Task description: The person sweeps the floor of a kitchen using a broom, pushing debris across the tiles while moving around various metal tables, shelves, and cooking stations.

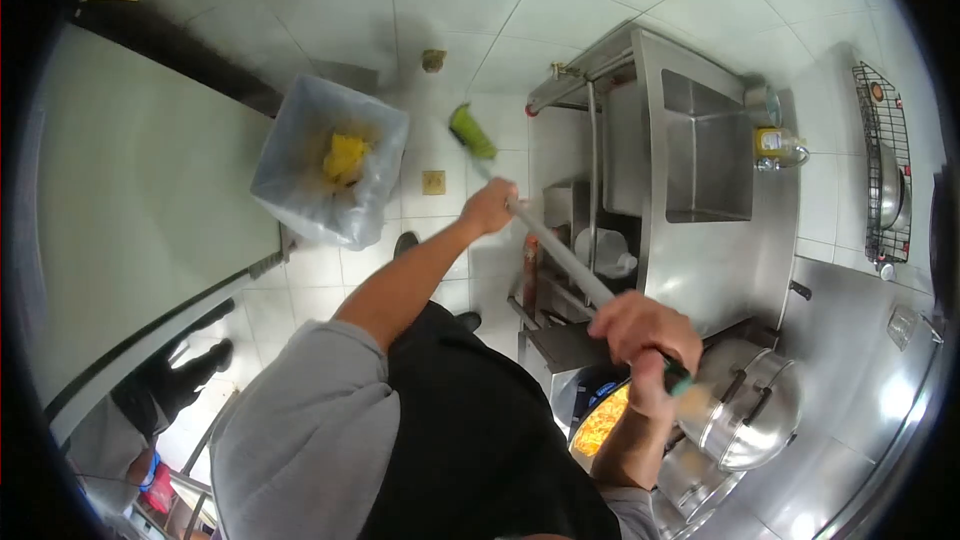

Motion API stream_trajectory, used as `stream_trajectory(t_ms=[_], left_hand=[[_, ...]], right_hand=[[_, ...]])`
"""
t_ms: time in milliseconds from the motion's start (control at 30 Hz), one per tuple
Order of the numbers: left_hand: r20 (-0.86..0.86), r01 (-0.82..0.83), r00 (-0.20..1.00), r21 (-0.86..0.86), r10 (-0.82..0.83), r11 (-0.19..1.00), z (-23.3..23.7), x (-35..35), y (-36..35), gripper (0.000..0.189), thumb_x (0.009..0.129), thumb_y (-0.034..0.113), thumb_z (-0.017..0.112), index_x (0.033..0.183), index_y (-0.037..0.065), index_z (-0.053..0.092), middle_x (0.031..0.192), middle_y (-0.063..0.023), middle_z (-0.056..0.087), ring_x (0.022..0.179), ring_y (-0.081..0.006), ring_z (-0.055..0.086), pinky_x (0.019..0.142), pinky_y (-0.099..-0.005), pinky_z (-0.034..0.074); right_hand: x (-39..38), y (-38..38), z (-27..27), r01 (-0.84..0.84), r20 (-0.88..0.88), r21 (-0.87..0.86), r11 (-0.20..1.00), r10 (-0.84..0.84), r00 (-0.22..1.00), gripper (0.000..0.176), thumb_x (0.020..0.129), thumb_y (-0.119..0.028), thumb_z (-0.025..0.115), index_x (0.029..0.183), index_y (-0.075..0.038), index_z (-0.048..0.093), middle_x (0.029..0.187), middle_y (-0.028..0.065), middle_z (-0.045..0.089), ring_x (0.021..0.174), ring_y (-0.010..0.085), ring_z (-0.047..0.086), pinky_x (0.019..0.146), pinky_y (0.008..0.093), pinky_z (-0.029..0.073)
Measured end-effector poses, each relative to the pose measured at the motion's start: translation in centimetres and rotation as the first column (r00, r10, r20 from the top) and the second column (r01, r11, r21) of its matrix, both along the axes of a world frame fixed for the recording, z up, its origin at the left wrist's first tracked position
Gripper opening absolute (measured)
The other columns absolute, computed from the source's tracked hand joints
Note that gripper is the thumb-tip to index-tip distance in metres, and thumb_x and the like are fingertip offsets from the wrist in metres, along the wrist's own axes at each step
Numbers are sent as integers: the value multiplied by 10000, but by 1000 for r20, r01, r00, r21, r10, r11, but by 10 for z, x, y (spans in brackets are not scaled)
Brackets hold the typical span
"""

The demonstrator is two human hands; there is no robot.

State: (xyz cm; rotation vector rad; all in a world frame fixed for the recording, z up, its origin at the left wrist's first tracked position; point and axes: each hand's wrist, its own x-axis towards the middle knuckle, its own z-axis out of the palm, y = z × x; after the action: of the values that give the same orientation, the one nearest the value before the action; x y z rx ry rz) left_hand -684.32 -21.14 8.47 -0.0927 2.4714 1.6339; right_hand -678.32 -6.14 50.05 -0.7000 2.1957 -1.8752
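Note:
A broom (570,258) with a pale pole slants across the middle of the view. Its green bristle head (472,133) is at the tiled floor, slightly blurred. Lower on the pole, my left hand (490,206) is wrapped round it. My right hand (650,340) is closed round the upper part, close to the dark green end cap. To the left of the broom head stands a bin (275,165) lined with a clear bag, with something yellow (345,159) inside.
On the right is a steel sink (708,150) with a shelf below. Metal pots (752,405) and a pan of orange food (600,420) are near my right arm. Two floor drains (433,182) show. A pale counter (150,190) lies left, with another person (160,400) below it.

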Motion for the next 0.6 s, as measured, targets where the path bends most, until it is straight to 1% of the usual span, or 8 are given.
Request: stream_trajectory(t_ms=[67, 133, 200, 233, 333, 400, 500, 600], left_hand=[[-6, -21, 1000, -30, 21, 999, 16, 36, -2, 381, 987, 428, 740, 956, 60, 649, 1035, -169, 637, 999, -406, 632, 891, -498, 508], [49, -3, 999, -62, 6, 998, 28, 65, 0, 401, 988, 440, 737, 944, 52, 644, 1011, -174, 639, 968, -406, 632, 874, -504, 506], [55, -1, 998, -75, 5, 997, 38, 80, -1, 423, 985, 466, 729, 952, 51, 652, 1017, -183, 647, 978, -411, 641, 866, -512, 513], [32, -6, 999, -71, 8, 997, 47, 76, 6, 436, 982, 485, 722, 966, 53, 662, 1036, -190, 654, 1003, -415, 650, 867, -517, 521], [-22, -31, 999, -61, 30, 998, 98, 52, 19, 441, 974, 495, 716, 1009, 57, 680, 1079, -195, 665, 1046, -425, 659, 884, -514, 535], [-162, -141, 976, 42, 146, 989, 63, 36, 37, 431, 960, 476, 754, 942, 56, 663, 1028, -168, 661, 984, -418, 651, 860, -495, 519], [-147, -130, 980, 36, 134, 991, 15, 51, 29, 422, 968, 477, 736, 955, 61, 670, 1100, -167, 675, 1064, -417, 653, 903, -486, 521], [77, -44, 995, -148, 56, 988, 8, 129, 12, 317, 970, 378, 689, 1080, 81, 699, 1182, -199, 664, 1126, -413, 654, 965, -503, 533]], right_hand=[[-3, 5, 14, -8, 31, -60, 998, 10, 999, 583, 1032, -489, 697, 682, -47, 549, 593, 61, 533, 590, 276, 613, 571, 375, 518], [-10, 28, 27, -58, 108, -84, 995, 67, 992, 604, 1066, -530, 634, 691, -64, 548, 574, 71, 529, 607, 303, 631, 547, 376, 515], [1, 41, 49, -18, 103, -89, 996, 27, 994, 613, 1087, -531, 593, 679, -80, 517, 558, 79, 516, 604, 315, 643, 534, 386, 532], [9, 59, 59, -91, 90, -144, 985, 105, 990, 625, 1085, -549, 584, 669, -95, 475, 548, 74, 504, 589, 304, 628, 518, 389, 534], [40, 44, 87, -79, -112, -111, 991, 66, 992, 617, 1075, -544, 602, 685, -76, 500, 572, 72, 494, 569, 290, 597, 511, 404, 529], [54, 34, 74, -88, -210, -22, 996, 82, 974, 611, 1061, -540, 626, 696, -62, 517, 587, 67, 488, 573, 286, 591, 536, 406, 532], [76, 10, 41, -148, -215, 115, 982, 170, 962, 613, 1066, -531, 612, 715, -36, 529, 687, 89, 534, 663, 284, 615, 579, 396, 521], [97, 31, 16, -139, -2, -126, 982, 140, 990, 602, 1044, -477, 684, 696, -5, 547, 678, 105, 572, 689, 296, 644, 610, 391, 532]])
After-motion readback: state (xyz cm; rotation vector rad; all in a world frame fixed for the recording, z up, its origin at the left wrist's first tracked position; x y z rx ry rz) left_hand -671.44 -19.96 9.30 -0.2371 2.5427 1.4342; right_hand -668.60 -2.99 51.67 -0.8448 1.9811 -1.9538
